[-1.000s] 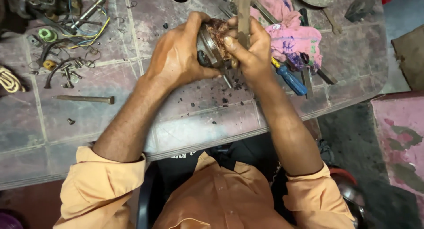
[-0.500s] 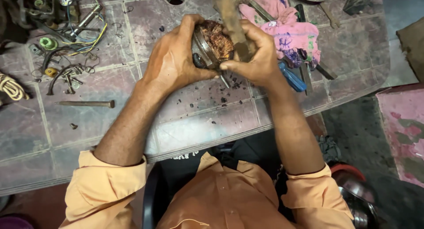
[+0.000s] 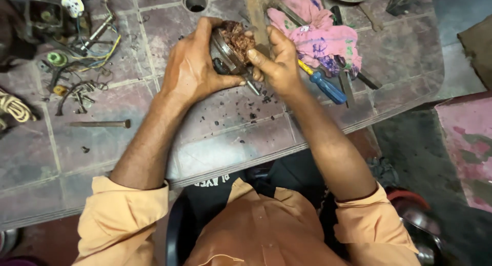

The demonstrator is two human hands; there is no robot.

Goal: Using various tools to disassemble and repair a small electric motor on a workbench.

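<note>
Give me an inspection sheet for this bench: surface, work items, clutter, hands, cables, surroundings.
Surface: tiled worktop, worn, dark crumbs scattered near the front of the hands.
Work items: round metal part with copper windings, held above the worktop; a wooden stick set against it.
Clutter: pink rag, blue-handled screwdriver, long bolt, loose screws and small hardware at left.
Hands: left hand wraps the wound part; right hand pinches at its top, beside the stick.
Cables: yellow and dark wires tangled at upper left; rope coil at the left edge.
Surroundings: dark floor at right; orange sleeves in the foreground.
</note>
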